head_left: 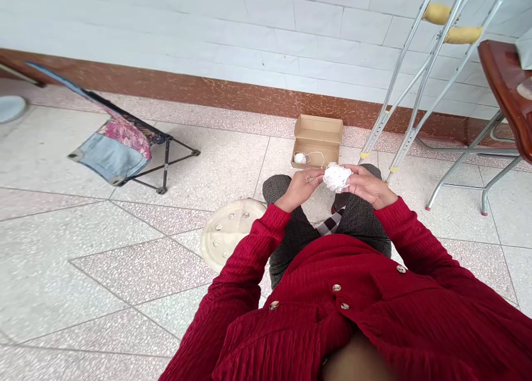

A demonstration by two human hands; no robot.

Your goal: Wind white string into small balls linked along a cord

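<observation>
Red shirt point(307, 303) nearest; beyond it, right hand point(368, 186) half-curled around roundish white yarn ball point(336, 177), left hand point(305, 186) pinched at its left edge, hold unclear; farther out, nearer left, cardboard box point(319, 127) with smaller ball point(300, 158).

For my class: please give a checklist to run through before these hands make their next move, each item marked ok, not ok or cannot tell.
1. Right hand holds the larger white ball: ok.
2. Left hand is at that ball's edge: ok.
3. Left fingers pinch the strand: cannot tell.
4. Cardboard box stands open: ok.
5. Smaller white ball lies inside it: ok.
6. Strand is free of knots: cannot tell, too fine.
</observation>
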